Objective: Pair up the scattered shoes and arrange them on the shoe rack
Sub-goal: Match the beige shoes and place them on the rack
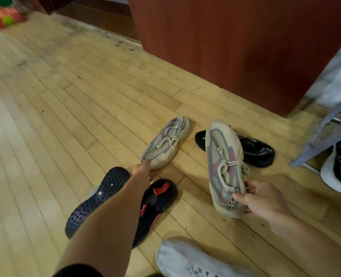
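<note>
Rightward, beige sneaker [224,168] in right hand [265,204] (heel-edge grip).

Home entryway or hallway: worn wood plank floor [69,100], red-brown wooden cabinet [235,47] at 12–1 o'clock, grey metal shoe rack [325,124] at 3 o'clock, scattered sneakers [165,144] mid-floor, colourful toy [8,19] at 10 o'clock.

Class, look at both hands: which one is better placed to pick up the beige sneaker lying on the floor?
Left. The left hand already touches that beige sneaker's toe, while the right hand holds its match.
</note>
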The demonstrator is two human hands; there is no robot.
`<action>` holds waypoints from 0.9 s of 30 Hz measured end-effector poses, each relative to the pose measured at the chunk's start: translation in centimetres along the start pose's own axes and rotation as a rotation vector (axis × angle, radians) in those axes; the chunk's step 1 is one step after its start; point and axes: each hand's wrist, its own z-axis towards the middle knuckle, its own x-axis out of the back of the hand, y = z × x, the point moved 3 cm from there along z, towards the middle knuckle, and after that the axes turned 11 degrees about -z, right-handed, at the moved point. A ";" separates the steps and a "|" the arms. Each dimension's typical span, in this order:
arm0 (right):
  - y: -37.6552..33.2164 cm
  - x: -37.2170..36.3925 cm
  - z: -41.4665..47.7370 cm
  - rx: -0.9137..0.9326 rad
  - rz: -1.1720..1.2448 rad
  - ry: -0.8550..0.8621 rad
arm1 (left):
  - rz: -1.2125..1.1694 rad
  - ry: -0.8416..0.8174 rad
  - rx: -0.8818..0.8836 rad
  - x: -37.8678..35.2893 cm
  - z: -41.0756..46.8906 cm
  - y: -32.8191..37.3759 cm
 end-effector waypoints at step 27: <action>2.6 6.8 -14.3 -0.069 -0.082 0.072 | 0.707 -0.629 -0.929 2.6 -21.5 8.9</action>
